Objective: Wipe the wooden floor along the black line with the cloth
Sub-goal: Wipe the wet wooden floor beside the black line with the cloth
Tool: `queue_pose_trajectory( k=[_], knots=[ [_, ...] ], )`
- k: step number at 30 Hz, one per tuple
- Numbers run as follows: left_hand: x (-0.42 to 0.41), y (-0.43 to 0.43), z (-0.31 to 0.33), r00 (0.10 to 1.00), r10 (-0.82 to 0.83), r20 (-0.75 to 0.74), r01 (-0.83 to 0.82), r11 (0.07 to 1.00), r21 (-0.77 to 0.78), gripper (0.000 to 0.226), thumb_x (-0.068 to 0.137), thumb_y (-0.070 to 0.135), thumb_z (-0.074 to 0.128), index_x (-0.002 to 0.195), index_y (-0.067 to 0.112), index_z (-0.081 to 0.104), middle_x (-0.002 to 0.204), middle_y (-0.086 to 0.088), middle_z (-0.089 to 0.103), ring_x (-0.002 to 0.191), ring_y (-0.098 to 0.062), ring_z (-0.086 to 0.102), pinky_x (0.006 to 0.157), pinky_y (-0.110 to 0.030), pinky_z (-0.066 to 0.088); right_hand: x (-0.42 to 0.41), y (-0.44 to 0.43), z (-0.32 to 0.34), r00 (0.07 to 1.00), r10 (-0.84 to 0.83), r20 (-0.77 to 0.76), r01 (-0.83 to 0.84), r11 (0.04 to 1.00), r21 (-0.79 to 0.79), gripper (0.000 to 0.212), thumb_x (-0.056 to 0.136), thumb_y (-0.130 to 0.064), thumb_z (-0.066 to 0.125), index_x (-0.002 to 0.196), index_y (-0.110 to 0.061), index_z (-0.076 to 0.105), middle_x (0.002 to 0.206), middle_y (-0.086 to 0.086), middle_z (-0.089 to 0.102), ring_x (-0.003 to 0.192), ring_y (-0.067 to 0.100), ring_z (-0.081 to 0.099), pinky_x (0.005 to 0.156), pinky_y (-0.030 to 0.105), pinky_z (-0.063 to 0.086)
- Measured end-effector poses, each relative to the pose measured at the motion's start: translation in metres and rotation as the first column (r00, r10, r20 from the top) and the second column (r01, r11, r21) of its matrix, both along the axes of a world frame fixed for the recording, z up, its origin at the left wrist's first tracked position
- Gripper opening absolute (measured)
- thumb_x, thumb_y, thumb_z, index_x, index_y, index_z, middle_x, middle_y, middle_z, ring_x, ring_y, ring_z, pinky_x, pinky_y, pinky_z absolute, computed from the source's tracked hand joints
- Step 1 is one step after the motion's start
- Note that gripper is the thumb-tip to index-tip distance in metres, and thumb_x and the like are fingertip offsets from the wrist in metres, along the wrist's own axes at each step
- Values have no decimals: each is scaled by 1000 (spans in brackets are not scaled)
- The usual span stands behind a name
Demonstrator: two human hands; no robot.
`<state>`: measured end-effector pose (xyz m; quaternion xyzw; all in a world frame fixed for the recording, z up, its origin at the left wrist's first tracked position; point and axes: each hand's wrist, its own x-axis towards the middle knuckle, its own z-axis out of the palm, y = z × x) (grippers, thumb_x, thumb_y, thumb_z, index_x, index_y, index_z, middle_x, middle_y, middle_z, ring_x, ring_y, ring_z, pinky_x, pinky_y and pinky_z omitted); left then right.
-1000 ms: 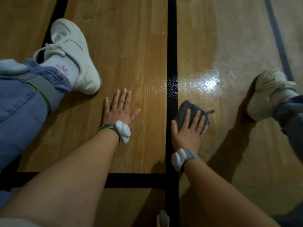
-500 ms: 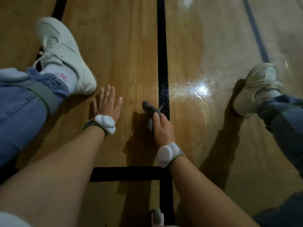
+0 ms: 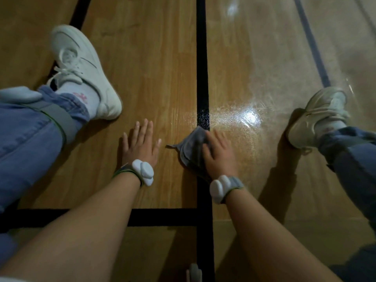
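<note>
A grey cloth [image 3: 190, 146] lies crumpled on the wooden floor [image 3: 154, 68], across the black line [image 3: 201, 58] that runs straight away from me. My right hand [image 3: 219, 153] presses flat on the cloth's right part, fingers straight and blurred. A corner of the cloth sticks out to the left. My left hand [image 3: 140, 143] rests flat on the floor left of the line, fingers spread, touching nothing else. Both wrists wear white bands.
My left shoe [image 3: 85, 72] and jeans leg lie at the left, my right shoe [image 3: 319, 117] at the right. A second black line [image 3: 162, 216] crosses near me. A shiny wet-looking patch [image 3: 240, 117] sits right of the line. A dark stripe [image 3: 311, 41] runs at far right.
My right hand has swept the cloth from left of the black line back onto it and flattened out on top. The left hand has stayed planted.
</note>
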<state>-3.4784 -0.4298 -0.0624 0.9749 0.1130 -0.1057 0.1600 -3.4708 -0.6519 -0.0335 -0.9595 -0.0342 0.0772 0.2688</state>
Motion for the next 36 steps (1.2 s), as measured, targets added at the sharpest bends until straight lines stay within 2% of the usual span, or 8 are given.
queue_pose_trajectory(
  k=[2,5,13,15,22,28,31,36],
  knots=[
    [-10,0,-2,997,-66,-32,68,996,53,63,102,49,16,155,26,-8,162,13,-13,148,-9,-15,118,-45,-9,-2,9,-13,964,255,-69,-264,937,-230,52,104,-50,25,154,-44,10,159,-19,-7,150,15,-14,118,38,-16],
    [-21,-2,-7,991,-112,-80,119,989,89,63,101,51,12,154,27,-13,161,13,-16,147,-8,-17,118,-47,-8,-11,12,-37,959,238,-152,-280,876,-392,54,102,-57,9,149,-48,-15,159,-15,-23,147,18,-26,117,48,-20],
    [-30,-2,-21,991,-130,-5,130,982,140,65,97,53,2,155,24,-2,163,11,-5,150,-10,-6,118,-50,-2,-56,45,-48,953,300,-40,-295,891,-346,56,101,-58,20,155,-43,11,164,-8,6,152,24,-3,119,54,-1],
    [-29,-1,-20,992,-127,-5,126,982,139,64,99,52,4,155,24,-3,162,11,-7,149,-10,-8,118,-50,-3,-50,30,-45,968,251,-17,-241,903,-355,55,100,-58,24,153,-44,17,163,-9,11,152,23,2,119,54,0],
    [-31,0,-19,991,-129,-27,132,982,138,64,97,52,3,153,26,-13,161,12,-14,148,-10,-15,119,-50,-6,-41,-64,-37,944,-278,-175,191,897,-398,56,102,-57,16,151,-51,-10,162,-15,-18,149,17,-20,118,53,-13],
    [-32,0,-20,992,-129,-6,128,979,159,63,99,51,7,154,26,-10,162,11,-11,149,-11,-12,119,-50,-5,-47,-38,-32,904,-394,-164,310,870,-384,55,103,-53,10,153,-45,-10,163,-10,-18,149,22,-19,117,57,-13],
    [-29,1,-16,993,-113,-26,115,986,119,62,101,50,12,155,27,-6,162,12,-10,149,-10,-12,118,-49,-6,-59,0,-32,935,-311,-171,226,894,-388,57,103,-52,10,152,-42,-16,162,-5,-23,148,25,-24,115,59,-15],
    [-28,6,-7,997,-75,13,75,997,-30,58,103,44,25,156,28,6,163,12,0,150,-12,-8,119,-47,-5,-109,68,-36,987,99,-125,-135,937,-323,58,102,-56,10,153,-41,-12,160,-7,-22,147,26,-27,114,59,-17]
  ],
)
